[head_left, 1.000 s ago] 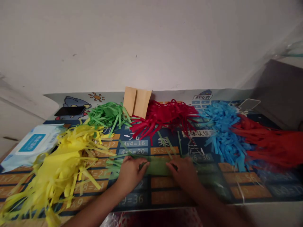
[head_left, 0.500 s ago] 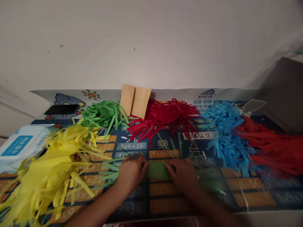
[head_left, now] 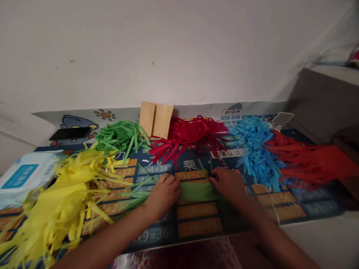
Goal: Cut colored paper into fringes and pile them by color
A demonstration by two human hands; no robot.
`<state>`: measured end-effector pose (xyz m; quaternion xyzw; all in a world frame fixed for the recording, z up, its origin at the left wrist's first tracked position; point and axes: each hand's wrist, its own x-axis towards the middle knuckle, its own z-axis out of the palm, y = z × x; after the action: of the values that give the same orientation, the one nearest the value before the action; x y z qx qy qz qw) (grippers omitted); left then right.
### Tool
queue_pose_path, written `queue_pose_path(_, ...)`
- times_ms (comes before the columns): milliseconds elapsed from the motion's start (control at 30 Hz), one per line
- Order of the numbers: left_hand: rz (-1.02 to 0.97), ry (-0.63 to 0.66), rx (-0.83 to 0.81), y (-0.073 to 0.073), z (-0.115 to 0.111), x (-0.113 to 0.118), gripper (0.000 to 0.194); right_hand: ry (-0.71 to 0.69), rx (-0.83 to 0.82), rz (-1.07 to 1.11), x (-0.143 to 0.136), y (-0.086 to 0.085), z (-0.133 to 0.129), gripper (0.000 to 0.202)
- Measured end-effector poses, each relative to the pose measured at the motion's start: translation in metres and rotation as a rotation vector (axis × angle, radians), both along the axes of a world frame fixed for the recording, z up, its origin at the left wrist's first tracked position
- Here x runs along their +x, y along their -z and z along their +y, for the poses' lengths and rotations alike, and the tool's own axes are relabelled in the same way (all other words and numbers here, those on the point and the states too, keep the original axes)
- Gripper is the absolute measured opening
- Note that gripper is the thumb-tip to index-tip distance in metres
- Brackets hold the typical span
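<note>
A sheet of green fringed paper lies stretched flat between my hands, low over the printed mat. My left hand is closed on its left part, with cut green strips fanning out beyond it. Pinching near the right end is my right hand; its fingertips are partly hidden, and so is any fringe under that arm. Behind them lies a red fringed paper bunch, and a smaller green bunch sits farther left.
Yellow fringed paper spreads across the left, beside a pack of wipes and a phone. Folded brown card stands near the wall. Blue fringed paper and orange-red fringed paper are at right. The printed mat covers the table.
My hands are farther apart, the right one having moved right, and more of the green paper shows between them. The camera view has shifted slightly.
</note>
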<state>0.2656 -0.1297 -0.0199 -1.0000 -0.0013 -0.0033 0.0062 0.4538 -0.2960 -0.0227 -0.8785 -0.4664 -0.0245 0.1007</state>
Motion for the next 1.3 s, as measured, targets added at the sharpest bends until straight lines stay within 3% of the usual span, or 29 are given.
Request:
queue_pose_path(33,0.040,0.055,-0.003,-0.002,0.001,-0.001,0.009,0.009,0.041,-0.050,-0.001,-0.003,-0.006,0.013)
queue_pose_path(100,0.080,0.102,-0.002,-0.004,0.001,-0.002,0.009,-0.120,0.136,-0.096,-0.013,-0.003,-0.014,0.028)
queue_pose_path(200,0.092,0.061,0.005,-0.005,-0.004,-0.004,0.018,-0.446,0.156,-0.020,-0.042,0.009,-0.014,0.029)
queue_pose_path(267,0.082,0.012,-0.005,-0.004,-0.007,-0.006,0.021,-0.519,0.112,0.031,-0.051,0.019,-0.010,0.027)
queue_pose_path(467,-0.082,-0.114,-0.152,0.005,-0.001,-0.017,0.030,-0.497,0.115,0.176,-0.038,0.018,-0.010,0.034)
queue_pose_path(600,-0.136,-0.149,-0.218,0.004,0.000,-0.020,0.029,-0.578,0.126,0.089,-0.037,0.018,-0.009,0.023)
queue_pose_path(733,-0.128,-0.126,-0.207,-0.003,-0.001,-0.018,0.032,-0.523,0.198,0.120,-0.023,0.025,-0.003,0.016)
queue_pose_path(833,-0.108,-0.120,-0.161,-0.003,-0.001,-0.014,0.025,-0.442,0.172,0.191,-0.014,0.020,0.000,0.016)
queue_pose_path(933,-0.131,-0.114,-0.096,0.002,-0.001,-0.010,0.013,-0.366,0.163,0.165,-0.024,0.008,0.002,0.020)
queue_pose_path(1000,-0.167,-0.088,-0.049,0.006,-0.001,-0.009,0.008,-0.388,0.173,0.106,-0.038,0.005,0.003,0.031)
queue_pose_path(1067,-0.203,-0.056,-0.030,0.010,0.001,-0.012,0.007,-0.475,0.157,0.060,-0.049,0.009,0.004,0.030)
queue_pose_path(1133,-0.238,-0.040,-0.085,0.012,0.006,-0.019,0.012,-0.524,0.151,0.068,-0.050,0.019,0.003,0.014)
queue_pose_path(1200,-0.260,-0.053,-0.207,0.012,0.014,-0.025,0.016,-0.479,0.183,0.133,-0.043,0.030,0.001,0.007)
queue_pose_path(1300,-0.237,-0.119,-0.371,0.013,0.025,-0.027,0.016,-0.324,0.222,0.262,-0.028,0.039,0.001,0.013)
